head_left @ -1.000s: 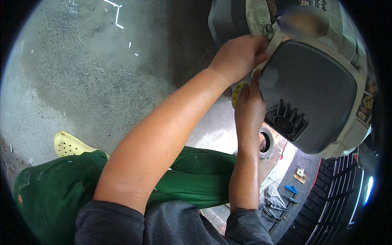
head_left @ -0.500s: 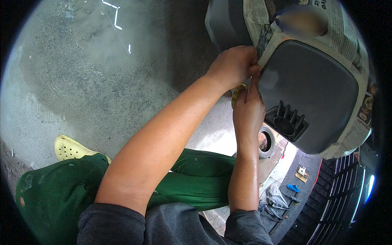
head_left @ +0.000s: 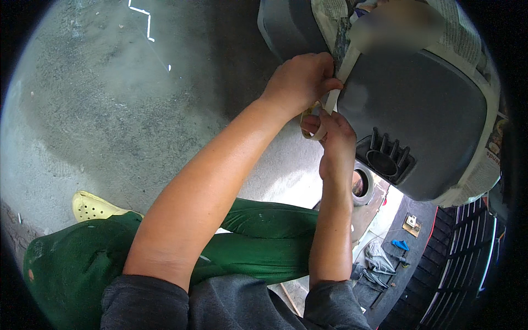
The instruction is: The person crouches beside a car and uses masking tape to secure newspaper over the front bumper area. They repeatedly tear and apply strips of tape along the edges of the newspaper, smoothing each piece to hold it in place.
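Observation:
A dark grey moulded panel (head_left: 412, 121) with a ribbed round socket (head_left: 383, 160) stands at the right, its border covered with masking tape and newspaper (head_left: 465, 41). My left hand (head_left: 302, 80) is closed at the panel's left edge, with the thumb pressing a pale strip of masking tape (head_left: 332, 102) there; its other fingertips are hidden. Just below it, my right hand (head_left: 338, 140) grips a roll of masking tape (head_left: 313, 133), fingers through the ring. The strip runs between the roll and the panel edge.
Beyond my left hand is another grey moulded part (head_left: 291, 27). A ring-shaped object (head_left: 360, 184) sits under the panel. Grey cloth (head_left: 379, 258) and a blue scrap (head_left: 400, 244) lie near a black slatted grille (head_left: 456, 258). Concrete floor (head_left: 165, 121) spreads to the left.
My right hand has drawn down and away from the left one, bringing the tape roll into clearer view with a strip stretched from it. The whole view has shifted slightly.

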Demonstrator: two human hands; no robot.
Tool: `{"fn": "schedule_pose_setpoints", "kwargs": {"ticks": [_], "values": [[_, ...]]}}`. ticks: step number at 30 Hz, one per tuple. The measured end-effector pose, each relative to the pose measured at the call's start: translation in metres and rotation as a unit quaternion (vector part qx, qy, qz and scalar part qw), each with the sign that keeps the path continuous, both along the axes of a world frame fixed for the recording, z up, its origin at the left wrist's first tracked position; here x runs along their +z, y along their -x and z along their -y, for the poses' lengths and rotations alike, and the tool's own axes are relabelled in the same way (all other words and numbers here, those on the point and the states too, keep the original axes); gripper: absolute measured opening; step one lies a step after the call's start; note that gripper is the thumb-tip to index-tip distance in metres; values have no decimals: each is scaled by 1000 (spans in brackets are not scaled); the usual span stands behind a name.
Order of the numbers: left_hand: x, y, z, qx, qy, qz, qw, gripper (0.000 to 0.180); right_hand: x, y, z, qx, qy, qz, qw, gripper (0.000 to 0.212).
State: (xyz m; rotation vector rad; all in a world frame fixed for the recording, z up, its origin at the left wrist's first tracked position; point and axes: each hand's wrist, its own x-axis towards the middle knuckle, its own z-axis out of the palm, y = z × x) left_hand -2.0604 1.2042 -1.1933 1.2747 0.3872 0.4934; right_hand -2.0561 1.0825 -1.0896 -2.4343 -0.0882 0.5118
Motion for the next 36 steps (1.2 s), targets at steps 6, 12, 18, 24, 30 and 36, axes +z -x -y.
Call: {"fn": "schedule_pose_setpoints", "kwargs": {"ticks": [6, 12, 18, 24, 30, 36], "values": [[3, 1, -1, -24, 4, -7, 1000, 26, -4, -14, 11, -29, -77, -49, 995, 23], [5, 3, 2, -13, -6, -15, 1000, 25, -5, 8, 21, 381, 481, -4, 790, 32], [3, 5, 13, 14, -42, -18, 999, 31, 4, 23, -8, 247, 470, -75, 844, 40], [-4, 3, 29, 2, 3, -64, 998, 37, 4, 22, -2, 326, 447, -61, 831, 36], [-6, 1, 28, -16, 26, -71, 997, 39, 1, 27, 0, 292, 462, -76, 834, 35], [-8, -1, 37, -52, 65, -69, 994, 43, 3, 33, -3, 290, 482, -95, 821, 42]]}}
